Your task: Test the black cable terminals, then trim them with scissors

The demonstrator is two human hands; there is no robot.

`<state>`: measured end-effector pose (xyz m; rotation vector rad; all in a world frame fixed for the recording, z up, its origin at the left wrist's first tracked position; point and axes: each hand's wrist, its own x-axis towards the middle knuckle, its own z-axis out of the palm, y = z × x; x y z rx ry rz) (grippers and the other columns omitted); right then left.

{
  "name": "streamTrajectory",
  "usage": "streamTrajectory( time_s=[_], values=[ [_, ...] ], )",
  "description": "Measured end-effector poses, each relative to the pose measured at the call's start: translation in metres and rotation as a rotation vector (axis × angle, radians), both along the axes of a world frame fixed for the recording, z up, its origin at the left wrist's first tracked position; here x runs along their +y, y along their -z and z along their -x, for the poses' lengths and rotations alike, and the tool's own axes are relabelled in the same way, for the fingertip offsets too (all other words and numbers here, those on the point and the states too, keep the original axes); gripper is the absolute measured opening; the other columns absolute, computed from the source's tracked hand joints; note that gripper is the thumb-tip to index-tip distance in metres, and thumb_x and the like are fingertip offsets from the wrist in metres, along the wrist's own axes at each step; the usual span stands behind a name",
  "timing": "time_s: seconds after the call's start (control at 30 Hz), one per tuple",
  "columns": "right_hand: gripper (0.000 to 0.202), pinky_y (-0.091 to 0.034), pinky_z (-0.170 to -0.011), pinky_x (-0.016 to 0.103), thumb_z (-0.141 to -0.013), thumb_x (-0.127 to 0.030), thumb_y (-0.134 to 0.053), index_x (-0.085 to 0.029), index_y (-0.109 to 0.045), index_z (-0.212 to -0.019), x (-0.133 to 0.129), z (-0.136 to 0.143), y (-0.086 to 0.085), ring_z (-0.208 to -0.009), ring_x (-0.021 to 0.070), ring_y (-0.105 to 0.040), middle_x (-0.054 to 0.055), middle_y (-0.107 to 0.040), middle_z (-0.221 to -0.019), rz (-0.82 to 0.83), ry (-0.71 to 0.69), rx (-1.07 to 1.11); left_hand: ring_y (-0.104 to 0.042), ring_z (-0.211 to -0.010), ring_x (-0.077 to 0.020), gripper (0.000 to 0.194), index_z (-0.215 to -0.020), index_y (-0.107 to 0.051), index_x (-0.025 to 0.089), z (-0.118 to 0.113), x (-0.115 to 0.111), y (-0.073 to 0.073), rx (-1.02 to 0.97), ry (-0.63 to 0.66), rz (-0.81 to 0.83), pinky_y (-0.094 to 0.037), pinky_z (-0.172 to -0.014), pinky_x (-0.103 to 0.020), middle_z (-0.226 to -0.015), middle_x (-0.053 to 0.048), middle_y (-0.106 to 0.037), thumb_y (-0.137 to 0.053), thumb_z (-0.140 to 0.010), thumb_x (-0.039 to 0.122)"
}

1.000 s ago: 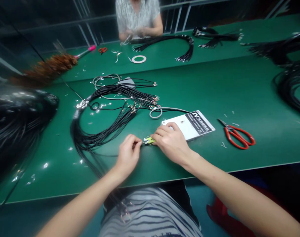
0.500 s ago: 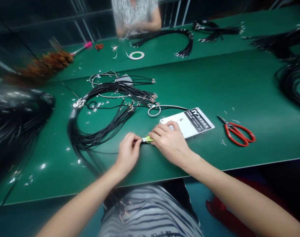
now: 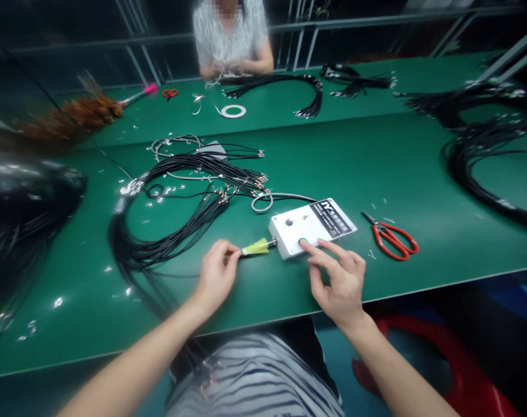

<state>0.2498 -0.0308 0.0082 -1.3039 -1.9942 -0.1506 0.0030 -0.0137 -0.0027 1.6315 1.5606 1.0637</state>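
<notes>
Head view. Centre of frame: left hand (image 3: 215, 272), thumb and forefinger closed in a pinch on a thin dark wire (image 3: 176, 275) beside a yellow-green clip (image 3: 257, 247). Clip sits at the metal shaft of the white box (image 3: 285, 236), right of centre. Right hand (image 3: 341, 284) holds nothing; fingers loosely spread, one fingertip on the box's green-ringed button (image 3: 303, 240).

Step in hand: wire end held at the clip, button touched. My judgement: any move from this pose calls for a steady left pinch, wire in line with the shaft.

Materials: box flat, hard-edged, with black printed label; clip bright, flared, looks like plastic. Left of centre, black cables (image 3: 131, 246) curve in a smooth, rubbery-looking bundle, coppery tips splayed. Red-handled scissors (image 3: 394, 242), right, lie on the smooth green desk (image 3: 354, 150). Top of frame: person in pale patterned top (image 3: 233, 43), hands blurred.
</notes>
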Motion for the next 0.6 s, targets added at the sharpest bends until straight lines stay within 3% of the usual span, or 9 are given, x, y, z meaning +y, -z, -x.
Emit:
streamTrajectory(
  time_s=[0.17,0.33,0.4,0.5,0.6],
  values=[
    [0.025,-0.039,-0.091,0.043,-0.080,-0.004,-0.066,-0.024,-0.056,-0.091,0.006,0.001,0.005,-0.100,0.0230,-0.067,-0.001,-0.076,-0.106,-0.047,0.038,-0.013,-0.059,-0.071,-0.0152,0.013,-0.077,-0.061,0.017,0.009,-0.008,0.000,0.003,-0.028,-0.004,-0.045,-0.064,-0.024,-0.077,-0.002,-0.061,-0.055,-0.088,0.019],
    [0.031,-0.043,-0.093,0.046,-0.078,-0.004,-0.068,-0.023,-0.057,-0.099,-0.002,0.004,0.004,-0.108,0.0269,-0.062,0.006,-0.075,-0.108,-0.065,-0.011,0.082,-0.059,-0.064,-0.0121,0.013,-0.077,-0.060,0.016,0.022,-0.005,-0.002,-0.041,-0.098,-0.065,-0.045,-0.058,-0.021,-0.071,0.000,-0.061,-0.059,-0.088,0.024],
    [0.034,-0.044,-0.094,0.048,-0.076,-0.003,-0.069,-0.022,-0.057,-0.102,-0.009,0.008,0.007,-0.111,0.0281,-0.060,0.009,-0.074,-0.110,-0.064,-0.064,0.119,-0.054,-0.056,-0.0096,0.015,-0.080,-0.058,0.016,0.033,0.016,-0.004,-0.056,-0.160,-0.125,-0.042,-0.053,-0.020,-0.065,0.003,-0.056,-0.058,-0.089,0.027],
    [0.033,-0.044,-0.093,0.048,-0.077,-0.001,-0.067,-0.020,-0.058,-0.102,-0.017,0.014,0.014,-0.109,0.0275,-0.062,0.011,-0.073,-0.112,-0.035,-0.149,0.116,-0.050,-0.052,-0.0084,0.020,-0.093,-0.056,0.014,0.057,0.070,-0.009,-0.042,-0.286,-0.245,-0.041,-0.051,-0.021,-0.064,0.005,-0.051,-0.047,-0.097,0.032],
    [0.033,-0.046,-0.090,0.047,-0.078,0.000,-0.064,-0.020,-0.058,-0.104,-0.018,0.015,0.019,-0.107,0.0266,-0.063,0.012,-0.072,-0.113,-0.006,-0.193,0.117,-0.059,-0.070,-0.0126,0.026,-0.108,-0.056,0.013,0.078,0.126,-0.014,0.054,-0.315,-0.329,-0.051,-0.064,-0.028,-0.088,-0.003,-0.060,-0.046,-0.098,0.035]
  ],
)
